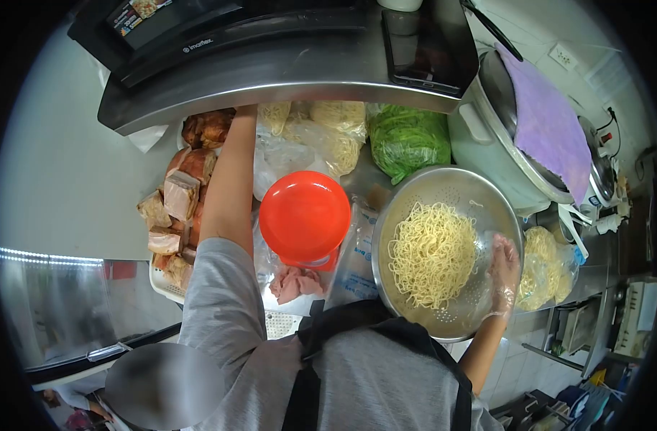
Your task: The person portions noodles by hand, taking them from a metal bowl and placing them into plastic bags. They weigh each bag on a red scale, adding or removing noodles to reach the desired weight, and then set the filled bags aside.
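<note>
My left arm (231, 172) stretches forward under the steel shelf, and my left hand is hidden beneath it. In a clear plastic glove, my right hand (504, 269) is at the right inner side of a large steel colander (454, 179). Its fingers are loosely bent, with nothing seen in them. A mound of yellow noodles (435, 255) lies in the colander, just left of that hand. Left of the colander, a round red plate or bowl (305, 215) sits on a red base, possibly a scale. Pink meat slices (296, 285) lie just in front of it.
Roasted meat chunks (181, 194) fill a white basket (167, 287) at left. Bagged noodles (336, 136) and bagged green leaves (409, 142) lie behind. The steel shelf (285, 97) overhangs them, bearing a phone (422, 54). A big pot (486, 144) with a purple cloth (551, 122) stands right.
</note>
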Demonstrator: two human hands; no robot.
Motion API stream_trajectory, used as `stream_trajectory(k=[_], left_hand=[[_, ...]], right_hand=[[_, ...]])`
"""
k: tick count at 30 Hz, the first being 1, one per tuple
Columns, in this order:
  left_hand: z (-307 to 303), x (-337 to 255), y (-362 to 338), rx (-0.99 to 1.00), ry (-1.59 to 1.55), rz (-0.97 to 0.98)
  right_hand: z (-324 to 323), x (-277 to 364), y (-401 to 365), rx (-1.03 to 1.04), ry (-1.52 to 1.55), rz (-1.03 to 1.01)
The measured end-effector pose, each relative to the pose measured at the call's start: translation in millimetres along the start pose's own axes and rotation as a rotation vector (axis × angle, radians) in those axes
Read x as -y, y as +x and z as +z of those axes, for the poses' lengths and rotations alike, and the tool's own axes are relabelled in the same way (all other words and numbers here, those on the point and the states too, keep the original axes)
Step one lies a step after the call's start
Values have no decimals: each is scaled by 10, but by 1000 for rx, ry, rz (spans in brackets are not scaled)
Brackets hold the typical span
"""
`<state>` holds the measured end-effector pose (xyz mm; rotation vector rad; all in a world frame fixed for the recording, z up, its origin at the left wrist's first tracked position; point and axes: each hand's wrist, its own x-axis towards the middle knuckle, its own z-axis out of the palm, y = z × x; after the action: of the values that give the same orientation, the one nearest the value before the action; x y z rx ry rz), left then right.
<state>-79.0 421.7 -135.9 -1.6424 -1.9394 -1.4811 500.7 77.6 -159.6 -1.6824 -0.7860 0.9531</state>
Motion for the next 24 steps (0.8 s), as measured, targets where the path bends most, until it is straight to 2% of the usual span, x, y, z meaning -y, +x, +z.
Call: stream_trajectory(k=[5, 8, 11, 14, 17, 24], left_hand=[[290, -108, -228, 187, 79, 110], [539, -157, -426, 378, 165, 163], [785, -113, -619, 541, 247, 177], [807, -46, -601, 587, 272, 184], [601, 52, -444, 583, 300, 232], [-387, 67, 33, 678, 419, 322]], right_hand=[[19, -101, 22, 7, 33, 10], [150, 36, -60, -35, -122, 114], [220, -66, -33, -29, -119, 67], [189, -214, 0, 48, -92, 52], [212, -311, -22, 38, -97, -14], [339, -125, -136, 79, -100, 9]])
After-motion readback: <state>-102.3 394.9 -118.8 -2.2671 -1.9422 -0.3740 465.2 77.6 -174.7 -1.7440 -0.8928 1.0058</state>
